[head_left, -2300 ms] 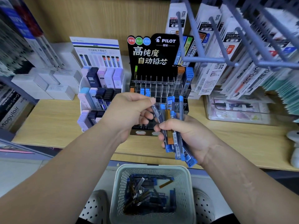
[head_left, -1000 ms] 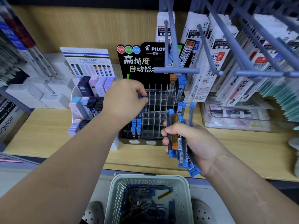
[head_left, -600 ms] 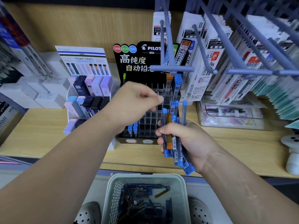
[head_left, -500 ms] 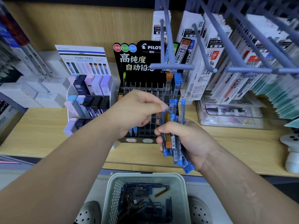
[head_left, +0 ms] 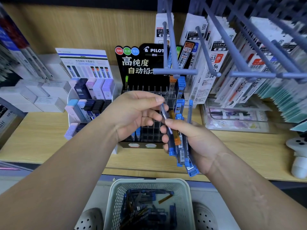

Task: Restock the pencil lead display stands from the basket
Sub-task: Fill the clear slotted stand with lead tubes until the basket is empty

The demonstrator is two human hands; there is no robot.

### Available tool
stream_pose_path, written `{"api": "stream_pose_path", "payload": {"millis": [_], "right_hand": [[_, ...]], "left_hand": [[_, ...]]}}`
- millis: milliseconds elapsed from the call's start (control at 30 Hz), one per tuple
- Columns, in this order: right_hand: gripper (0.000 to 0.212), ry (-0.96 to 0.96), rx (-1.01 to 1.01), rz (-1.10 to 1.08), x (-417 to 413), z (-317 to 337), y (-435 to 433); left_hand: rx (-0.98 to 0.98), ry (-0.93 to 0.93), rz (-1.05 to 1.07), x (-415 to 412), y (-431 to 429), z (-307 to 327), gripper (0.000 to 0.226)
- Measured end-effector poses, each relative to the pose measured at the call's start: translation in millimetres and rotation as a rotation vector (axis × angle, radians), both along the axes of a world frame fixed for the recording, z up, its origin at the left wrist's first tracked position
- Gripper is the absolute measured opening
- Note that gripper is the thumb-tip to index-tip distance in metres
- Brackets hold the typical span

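a: shelf (head_left: 41,130)?
b: wood grain, matt, smooth.
a: basket (head_left: 116,201)?
b: pale perforated plastic, matt.
a: lead tubes (head_left: 181,146)?
b: glossy see-through plastic.
a: stand (head_left: 142,67)?
b: clear plastic grid, glossy black backing card.
a: hooks (head_left: 174,71)?
b: matt grey coating.

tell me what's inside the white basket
The basket holds a loose pile of dark, blue-capped lead cases and one amber case; anything beneath the pile is hidden.

Both forearms enter from below, converging mid-frame. Left hand (head_left: 137,113): fingers curled, thumb and forefinger pinching one tube (head_left: 163,112), apparently near its top end. Right hand (head_left: 196,140): curled round a bundle (head_left: 181,151), thumb laid across.
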State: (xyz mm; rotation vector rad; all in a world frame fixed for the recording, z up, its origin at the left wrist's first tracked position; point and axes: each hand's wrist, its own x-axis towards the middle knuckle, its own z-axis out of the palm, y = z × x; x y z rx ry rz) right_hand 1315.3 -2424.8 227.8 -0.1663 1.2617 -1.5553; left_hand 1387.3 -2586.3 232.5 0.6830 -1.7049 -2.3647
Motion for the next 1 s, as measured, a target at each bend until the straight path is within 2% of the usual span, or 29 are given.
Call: {"api": "stream_pose_path", "payload": {"millis": [133,267,367,567,667,800,900,1000], "right_hand": [[0.022,-0.017,-0.015,0.002,0,0,1],[0.023,-0.019,-0.049,0.008,1,2,2],[0.025,-0.037,-0.018,-0.032,1,0,1],[0.017,-0.065,0.000,-0.071,1,-2,-1],[0.016,-0.080,0.005,-0.083,2,-3,-3],[0.010,-0.073,0.045,-0.090,0,-7,-3],[0.010,-0.071,0.063,-0.094,-1,-10,-3],[0.010,-0.068,0.064,-0.091,-2,-11,-3]], "left_hand": [[-0.066,0.109,0.028,0,-1,-2,0.005],[-0.061,0.201,0.039,0,-2,-2,0.014],[-0.060,0.196,0.074,0,0,-4,0.008],[-0.108,0.154,0.101,2,-4,-2,0.014],[-0.137,0.147,0.227,3,-14,4,0.003],[-0.406,0.131,0.378,10,-34,10,0.018],[-0.644,0.057,0.322,12,-37,7,0.019],[-0.782,-0.023,0.284,9,-35,1,0.014]]}}
